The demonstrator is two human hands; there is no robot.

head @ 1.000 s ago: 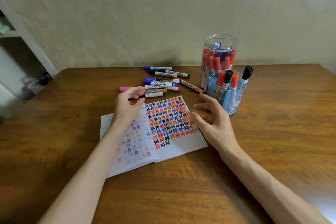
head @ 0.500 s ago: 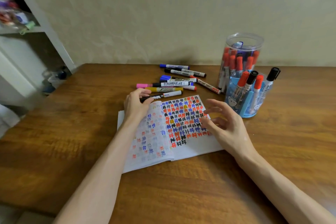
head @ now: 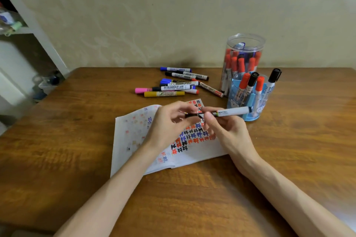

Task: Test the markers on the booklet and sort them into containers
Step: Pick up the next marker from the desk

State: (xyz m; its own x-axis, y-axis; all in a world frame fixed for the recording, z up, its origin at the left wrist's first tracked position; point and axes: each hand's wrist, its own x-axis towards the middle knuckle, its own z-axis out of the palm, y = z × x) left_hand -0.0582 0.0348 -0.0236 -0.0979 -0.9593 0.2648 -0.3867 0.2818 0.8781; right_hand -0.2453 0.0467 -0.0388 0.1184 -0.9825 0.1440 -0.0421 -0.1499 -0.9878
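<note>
Looks to be uncapping for a test: grips white marker [head: 233, 112] level just above the booklet [head: 200, 155], left hand [head: 169, 123] pinching the black cap end, right hand [head: 229, 131] curled round the barrel (hands nearly touching), and needs next a straight pull apart.

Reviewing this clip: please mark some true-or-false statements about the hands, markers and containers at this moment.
1. The left hand and right hand both grip one white marker above the booklet. True.
2. The clear jar holds mostly red-capped markers. True.
3. The yellow marker stands inside that jar. False: it lies on the table beside the pink marker.
4. The booklet is closed. False: it lies open, showing coloured marks.
</note>
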